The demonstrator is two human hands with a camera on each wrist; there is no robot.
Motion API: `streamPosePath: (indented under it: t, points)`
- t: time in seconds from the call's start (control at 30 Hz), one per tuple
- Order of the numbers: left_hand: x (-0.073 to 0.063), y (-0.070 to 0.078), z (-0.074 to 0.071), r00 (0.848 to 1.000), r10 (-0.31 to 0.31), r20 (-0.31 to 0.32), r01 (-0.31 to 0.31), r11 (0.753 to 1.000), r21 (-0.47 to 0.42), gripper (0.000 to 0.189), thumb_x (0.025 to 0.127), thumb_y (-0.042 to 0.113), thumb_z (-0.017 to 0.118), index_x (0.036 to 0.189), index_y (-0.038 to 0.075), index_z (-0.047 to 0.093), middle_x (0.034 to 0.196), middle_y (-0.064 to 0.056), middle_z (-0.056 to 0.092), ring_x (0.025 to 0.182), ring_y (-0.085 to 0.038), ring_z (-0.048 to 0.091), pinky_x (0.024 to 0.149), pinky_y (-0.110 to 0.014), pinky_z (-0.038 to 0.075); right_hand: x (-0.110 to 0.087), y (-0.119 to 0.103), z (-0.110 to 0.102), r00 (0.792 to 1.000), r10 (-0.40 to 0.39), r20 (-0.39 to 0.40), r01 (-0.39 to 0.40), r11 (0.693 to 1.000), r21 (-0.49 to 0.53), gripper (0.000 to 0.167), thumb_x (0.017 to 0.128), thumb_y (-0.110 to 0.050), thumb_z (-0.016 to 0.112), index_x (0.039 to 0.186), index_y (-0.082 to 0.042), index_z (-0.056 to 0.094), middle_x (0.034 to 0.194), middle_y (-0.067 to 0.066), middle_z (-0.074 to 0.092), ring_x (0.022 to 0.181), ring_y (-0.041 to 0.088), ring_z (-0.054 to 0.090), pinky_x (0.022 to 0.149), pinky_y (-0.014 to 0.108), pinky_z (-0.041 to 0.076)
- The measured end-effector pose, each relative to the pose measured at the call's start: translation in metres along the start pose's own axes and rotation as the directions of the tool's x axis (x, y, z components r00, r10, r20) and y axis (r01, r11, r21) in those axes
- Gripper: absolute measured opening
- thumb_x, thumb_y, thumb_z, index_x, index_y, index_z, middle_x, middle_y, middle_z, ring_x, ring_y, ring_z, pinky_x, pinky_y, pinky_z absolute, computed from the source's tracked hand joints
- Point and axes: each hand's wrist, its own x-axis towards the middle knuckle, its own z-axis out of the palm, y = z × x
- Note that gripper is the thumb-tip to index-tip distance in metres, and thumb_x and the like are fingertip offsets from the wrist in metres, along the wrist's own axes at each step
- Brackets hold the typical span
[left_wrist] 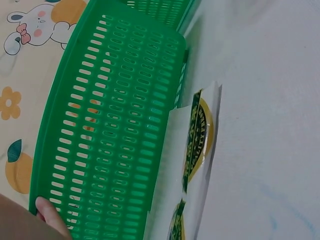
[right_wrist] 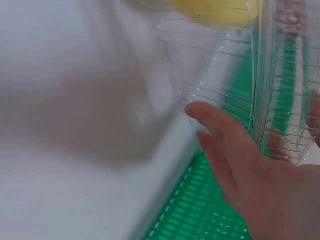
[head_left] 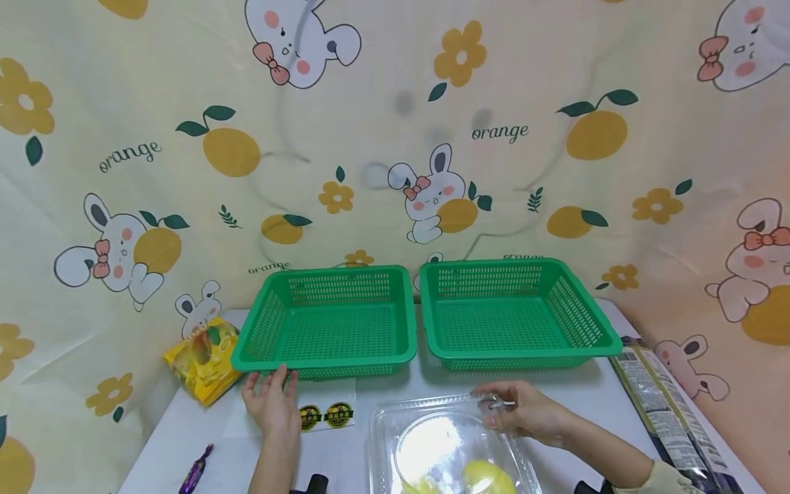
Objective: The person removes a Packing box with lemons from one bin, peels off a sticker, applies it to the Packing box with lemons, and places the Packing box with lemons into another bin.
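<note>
My left hand (head_left: 273,405) is at the near rim of the left green plastic basket (head_left: 404,350), its fingers gripping the rim near the front left corner. In the left wrist view a fingertip (left_wrist: 45,206) lies against the outer side of the slotted wall (left_wrist: 115,125). With my right hand (head_left: 524,415) I hold a clear plastic clamshell box (head_left: 382,418) by its far right corner. Through its shiny lid show rounded yellow things (head_left: 487,477). The right wrist view shows the thumb and fingers (right_wrist: 220,130) around the ribbed corner of the box.
A second green basket (head_left: 524,360) stands beside the first at the back right. A yellow packet (head_left: 206,360) leans by the left basket, a purple wrapped stick (head_left: 196,470) lies at front left, and round stickers (head_left: 338,414) lie before the baskets. Dark printed packaging (head_left: 669,412) lines the right edge.
</note>
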Motion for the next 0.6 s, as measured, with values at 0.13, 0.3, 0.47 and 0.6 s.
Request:
streamPosePath:
  t: [0.13, 0.3, 0.47, 0.6]
  points:
    - [0.0, -0.001, 0.0, 1.0, 0.012, -0.001, -0.012, 1.0, 0.014, 0.052, 0.094, -0.005, 0.063, 0.125, 0.017, 0.029, 0.113, -0.009, 0.04, 0.096, -0.013, 0.053, 0.092, -0.029, 0.056, 0.001, 0.006, -0.001, 1.0, -0.007, -0.005, 0.007, 1.0, -0.003, 0.058, 0.091, -0.002, 0.069, 0.14, 0.014, 0.042, 0.117, 0.02, 0.052, 0.097, 0.022, 0.057, 0.069, 0.026, 0.056]
    - [0.001, -0.003, -0.001, 1.0, 0.028, 0.001, -0.028, 1.0, 0.004, 0.052, 0.093, -0.006, 0.064, 0.124, 0.018, 0.03, 0.112, -0.01, 0.041, 0.096, -0.014, 0.052, 0.088, -0.027, 0.057, 0.002, 0.011, -0.003, 1.0, -0.009, -0.024, 0.009, 1.0, 0.001, 0.057, 0.09, -0.001, 0.07, 0.138, 0.014, 0.043, 0.114, 0.018, 0.053, 0.094, 0.02, 0.057, 0.069, 0.025, 0.056]
    - [0.001, -0.004, -0.001, 0.999, 0.032, 0.01, -0.032, 0.999, 0.008, 0.052, 0.093, -0.006, 0.064, 0.124, 0.018, 0.03, 0.111, -0.01, 0.042, 0.097, -0.014, 0.052, 0.087, -0.027, 0.057, 0.003, 0.013, -0.003, 0.999, 0.005, -0.037, -0.004, 1.0, 0.011, 0.058, 0.089, -0.002, 0.071, 0.138, 0.015, 0.044, 0.118, 0.018, 0.052, 0.094, 0.019, 0.057, 0.074, 0.027, 0.057]
    - [0.001, -0.004, -0.001, 1.0, 0.031, 0.004, -0.031, 0.999, 0.013, 0.051, 0.093, -0.006, 0.064, 0.124, 0.018, 0.031, 0.112, -0.01, 0.042, 0.096, -0.013, 0.054, 0.086, -0.027, 0.057, 0.005, 0.014, -0.004, 0.999, 0.019, -0.038, -0.019, 1.0, 0.002, 0.06, 0.089, -0.003, 0.072, 0.139, 0.014, 0.043, 0.12, 0.019, 0.052, 0.095, 0.02, 0.056, 0.075, 0.028, 0.057]
